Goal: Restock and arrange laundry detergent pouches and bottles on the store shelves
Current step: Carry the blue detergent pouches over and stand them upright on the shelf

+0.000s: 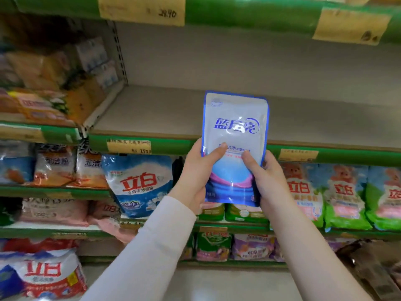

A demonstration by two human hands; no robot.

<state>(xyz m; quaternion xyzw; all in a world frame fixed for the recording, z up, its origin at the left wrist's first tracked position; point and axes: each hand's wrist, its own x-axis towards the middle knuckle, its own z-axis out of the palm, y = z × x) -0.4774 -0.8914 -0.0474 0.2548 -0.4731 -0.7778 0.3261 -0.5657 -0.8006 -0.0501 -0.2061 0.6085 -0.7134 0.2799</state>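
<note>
Both hands, left hand (196,168) and right hand (268,181), grip one upright blue pouch (235,135) before a bare shelf (152,114); restocking barely begun, lower shelves stocked.

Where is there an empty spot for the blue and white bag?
The grey shelf right behind the pouch is bare, from the orange packs on the left to the picture's right edge. The shelves below are crammed with detergent bags.
</note>
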